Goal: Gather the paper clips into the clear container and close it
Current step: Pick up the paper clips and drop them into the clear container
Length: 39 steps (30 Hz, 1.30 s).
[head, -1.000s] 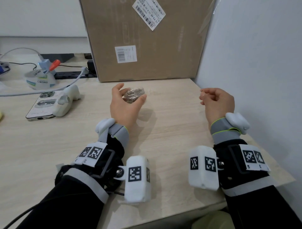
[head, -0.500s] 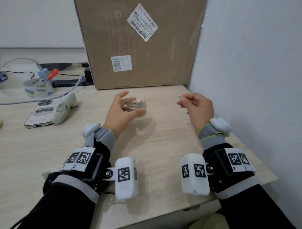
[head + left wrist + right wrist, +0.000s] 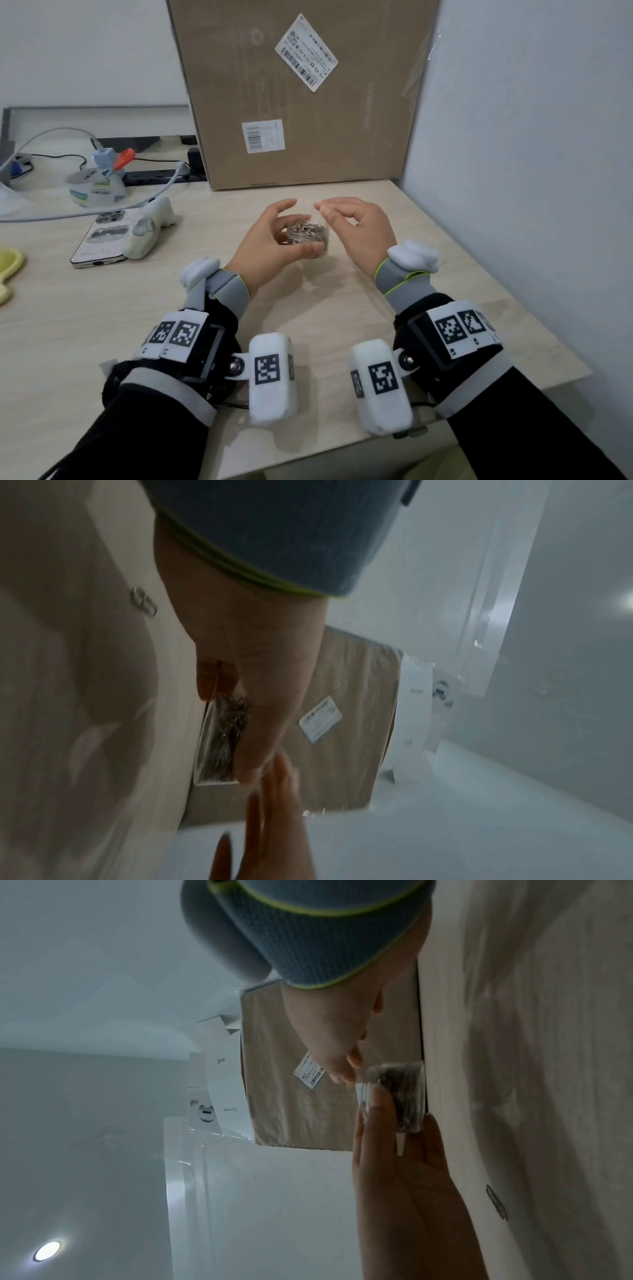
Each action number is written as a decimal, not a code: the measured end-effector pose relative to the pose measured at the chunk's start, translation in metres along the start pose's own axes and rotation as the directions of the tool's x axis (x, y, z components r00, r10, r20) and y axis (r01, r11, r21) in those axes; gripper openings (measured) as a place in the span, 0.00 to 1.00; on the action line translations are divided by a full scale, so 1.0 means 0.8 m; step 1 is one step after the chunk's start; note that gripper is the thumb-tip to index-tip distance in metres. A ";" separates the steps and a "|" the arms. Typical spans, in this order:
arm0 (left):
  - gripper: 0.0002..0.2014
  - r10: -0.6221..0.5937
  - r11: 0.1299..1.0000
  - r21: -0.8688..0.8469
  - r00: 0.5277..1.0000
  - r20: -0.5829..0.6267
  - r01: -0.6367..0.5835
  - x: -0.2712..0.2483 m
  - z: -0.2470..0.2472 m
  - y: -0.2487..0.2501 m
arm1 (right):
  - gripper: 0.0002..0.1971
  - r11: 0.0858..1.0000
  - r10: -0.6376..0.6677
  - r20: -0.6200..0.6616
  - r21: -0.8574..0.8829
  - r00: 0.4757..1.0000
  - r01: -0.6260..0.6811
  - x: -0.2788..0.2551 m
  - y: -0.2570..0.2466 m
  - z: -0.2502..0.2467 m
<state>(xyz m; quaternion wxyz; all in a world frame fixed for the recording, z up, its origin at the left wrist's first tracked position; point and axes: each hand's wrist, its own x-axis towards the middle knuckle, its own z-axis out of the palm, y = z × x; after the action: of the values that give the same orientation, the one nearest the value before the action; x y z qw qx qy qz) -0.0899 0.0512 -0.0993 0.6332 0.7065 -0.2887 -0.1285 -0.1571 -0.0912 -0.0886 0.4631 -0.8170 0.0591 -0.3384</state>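
A small clear container [image 3: 308, 234] packed with silver paper clips is held just above the wooden table [image 3: 325, 308], with my left hand [image 3: 296, 226] curled round it, thumb in front and fingers behind. My right hand [image 3: 323, 209] is at the container's upper right rim, and its fingertips pinch what looks like a thin clear lid [image 3: 363, 1093]. The left wrist view shows the clips through the container wall [image 3: 219, 737] beside my thumb. One loose paper clip [image 3: 143, 604] lies on the table near my left wrist; the loose paper clip [image 3: 496, 1202] also shows in the right wrist view.
A big cardboard box [image 3: 301, 96] stands right behind the hands. A grey wall [image 3: 513, 171] closes the right side. At the left lie a phone [image 3: 106, 236], a white device [image 3: 147, 229], a white stand [image 3: 96, 192], cables and a yellow item [image 3: 8, 270].
My right hand has travelled left from the wall side until its fingertips reach the container. My left hand has kept its grip on the container, near the table's middle.
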 end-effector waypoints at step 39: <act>0.38 -0.038 0.990 0.133 0.998 -0.042 0.044 -0.011 -0.012 -0.028 | 0.05 0.998 -0.061 0.089 0.023 0.994 0.060 -0.001 0.000 0.043</act>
<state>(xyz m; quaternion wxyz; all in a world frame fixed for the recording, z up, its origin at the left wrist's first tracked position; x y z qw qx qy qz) -0.0860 0.0650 -0.1213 0.5872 0.7557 -0.2694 -0.1078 -0.1367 -0.0660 -0.1005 0.4632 -0.8280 0.0100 -0.3159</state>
